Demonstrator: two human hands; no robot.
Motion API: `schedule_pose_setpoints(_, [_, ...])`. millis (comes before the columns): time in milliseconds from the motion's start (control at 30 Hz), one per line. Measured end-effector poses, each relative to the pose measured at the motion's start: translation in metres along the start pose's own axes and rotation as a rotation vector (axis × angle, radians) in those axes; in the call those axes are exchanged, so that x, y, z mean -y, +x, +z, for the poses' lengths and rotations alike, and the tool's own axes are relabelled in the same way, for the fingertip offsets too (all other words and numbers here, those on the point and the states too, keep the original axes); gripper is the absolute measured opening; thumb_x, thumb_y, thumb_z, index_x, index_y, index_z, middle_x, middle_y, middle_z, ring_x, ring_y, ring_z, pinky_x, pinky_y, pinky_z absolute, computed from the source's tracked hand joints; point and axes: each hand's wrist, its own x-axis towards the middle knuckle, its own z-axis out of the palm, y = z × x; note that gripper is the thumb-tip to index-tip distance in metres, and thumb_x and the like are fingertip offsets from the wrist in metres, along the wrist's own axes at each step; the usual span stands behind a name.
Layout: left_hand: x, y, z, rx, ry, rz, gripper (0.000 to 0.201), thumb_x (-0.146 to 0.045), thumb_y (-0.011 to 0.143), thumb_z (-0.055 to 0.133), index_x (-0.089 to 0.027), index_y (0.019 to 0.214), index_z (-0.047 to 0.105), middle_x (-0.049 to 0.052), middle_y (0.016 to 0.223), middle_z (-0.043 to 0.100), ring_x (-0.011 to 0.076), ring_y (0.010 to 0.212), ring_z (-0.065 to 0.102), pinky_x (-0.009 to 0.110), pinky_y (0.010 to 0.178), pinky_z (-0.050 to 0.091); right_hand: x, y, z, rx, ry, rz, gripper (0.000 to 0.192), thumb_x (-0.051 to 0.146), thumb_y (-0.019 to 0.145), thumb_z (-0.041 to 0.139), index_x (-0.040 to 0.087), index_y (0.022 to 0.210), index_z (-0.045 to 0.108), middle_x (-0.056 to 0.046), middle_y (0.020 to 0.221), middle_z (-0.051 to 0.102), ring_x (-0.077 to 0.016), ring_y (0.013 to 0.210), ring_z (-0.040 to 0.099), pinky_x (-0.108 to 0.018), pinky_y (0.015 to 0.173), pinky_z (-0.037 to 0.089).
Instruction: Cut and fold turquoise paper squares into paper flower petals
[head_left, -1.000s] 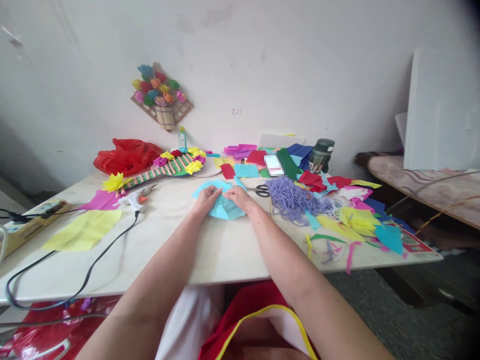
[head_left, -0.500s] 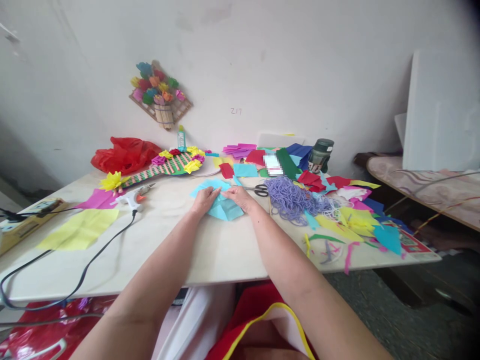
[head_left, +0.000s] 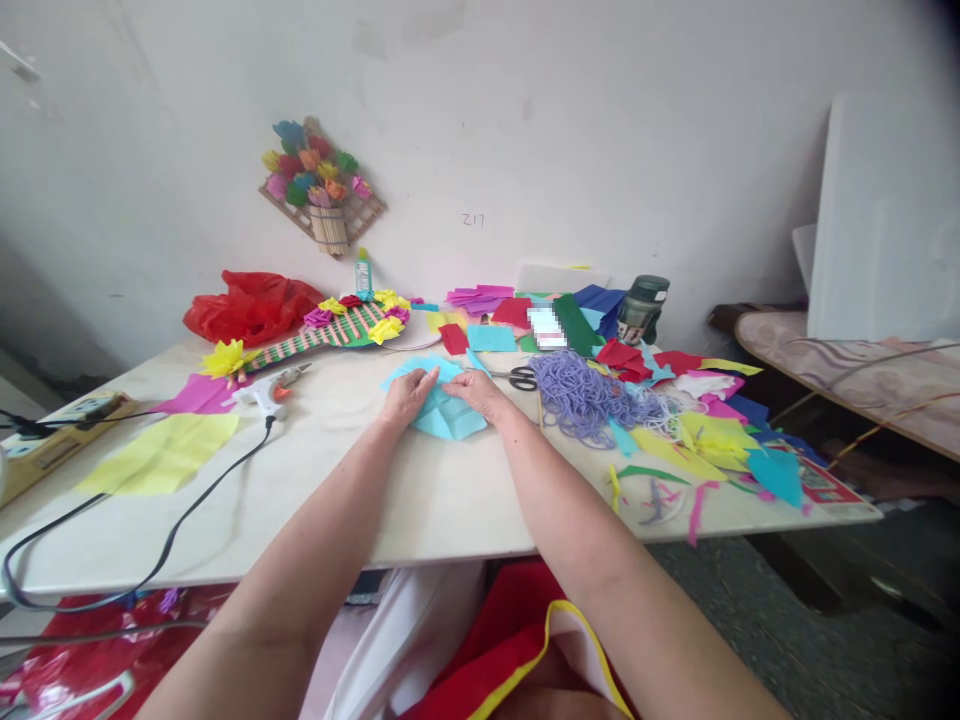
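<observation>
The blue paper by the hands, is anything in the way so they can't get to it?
No, nothing visible is in between: the left hand and right hand both already touch the blue paper. The scissors and yarn lie off to the right.

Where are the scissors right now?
In the head view, the black-handled scissors lie right of centre on the table, between the right hand and the purple yarn.
</observation>
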Motion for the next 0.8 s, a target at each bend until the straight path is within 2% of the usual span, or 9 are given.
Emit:
schedule_pose_setpoints(100, [0.0005,0.0005,0.0011,-0.001,0.061,0.017,0.042,-0.057,0.072,0.044,-0.018,0.057,0.051,-0.003,0.05,0.038,0.0102,0.053,0.033,0.024,0.051,0.024,-0.0033,0.001,0.0001,0.024,-0.029,-0.014,0.039,0.045,0.061,0.063,0.017,0.049,0.039,0.008,0.046,0.026,-0.0049,0.046,0.024,-0.022,0.045,0.017])
schedule_pose_setpoints(167, [0.0013,0.0015,0.0027,-0.011,0.102,0.008,0.041,-0.055,0.071,0.047,-0.017,0.058,0.054,-0.003,0.05,0.039,0.0101,0.053,0.034,0.024,0.052,0.024,-0.0057,0.0015,0.0002,0.049,-0.018,-0.002,0.037,0.045,0.061,0.062,0.017,0.05,0.041,0.008,0.046,0.027,-0.0051,0.046,0.025,-0.022,0.045,0.018])
schedule_pose_setpoints(267, [0.0018,0.0024,0.0047,-0.048,0.114,-0.011,0.04,-0.054,0.071,0.047,-0.016,0.057,0.054,-0.004,0.048,0.037,0.0096,0.052,0.033,0.024,0.052,0.023,-0.0083,0.0025,0.0,0.057,0.001,0.006,0.038,0.046,0.061,0.063,0.017,0.05,0.041,0.008,0.046,0.027,-0.005,0.046,0.024,-0.022,0.045,0.017])
schedule_pose_setpoints(400, [0.0003,0.0016,0.0049,-0.116,0.098,-0.044,0.041,-0.054,0.072,0.047,-0.017,0.057,0.053,-0.003,0.049,0.038,0.0097,0.052,0.033,0.024,0.052,0.024,-0.0093,0.0041,-0.0014,-0.009,0.028,0.015,0.037,0.047,0.06,0.063,0.016,0.053,0.045,0.008,0.047,0.031,-0.0055,0.047,0.027,-0.022,0.048,0.02])
schedule_pose_setpoints(500, [-0.0016,0.0002,0.0031,-0.112,0.104,-0.037,0.043,-0.056,0.073,0.044,-0.017,0.059,0.055,-0.002,0.05,0.042,0.0105,0.053,0.036,0.023,0.052,0.025,-0.0086,0.0042,-0.0029,-0.032,0.054,0.031,0.034,0.046,0.058,0.064,0.015,0.056,0.05,0.007,0.048,0.036,-0.006,0.048,0.031,-0.022,0.049,0.023])
schedule_pose_setpoints(633, [-0.0014,0.0001,0.0008,-0.082,0.141,0.006,0.043,-0.056,0.073,0.044,-0.017,0.059,0.056,-0.001,0.053,0.048,0.0109,0.055,0.039,0.024,0.053,0.026,-0.0057,0.0023,-0.004,0.019,0.039,0.031,0.034,0.044,0.056,0.067,0.014,0.054,0.051,0.007,0.048,0.036,-0.0055,0.048,0.03,-0.022,0.05,0.023])
schedule_pose_setpoints(733, [0.0012,0.0022,0.0016,-0.068,0.19,0.013,0.044,-0.055,0.073,0.046,-0.017,0.051,0.051,-0.001,0.049,0.045,0.0102,0.053,0.037,0.024,0.052,0.024,-0.0036,0.0016,-0.0036,0.051,0.051,0.034,0.033,0.043,0.056,0.067,0.014,0.055,0.052,0.008,0.047,0.037,-0.0057,0.049,0.031,-0.022,0.05,0.024])
schedule_pose_setpoints(800, [0.0028,0.0038,0.0028,-0.099,0.196,0.008,0.045,-0.055,0.074,0.045,-0.017,0.049,0.049,-0.002,0.048,0.041,0.0099,0.052,0.034,0.024,0.051,0.023,-0.0027,0.0019,-0.0035,0.038,0.078,0.039,0.033,0.044,0.056,0.067,0.014,0.057,0.053,0.008,0.047,0.04,-0.0059,0.049,0.033,-0.022,0.051,0.025])
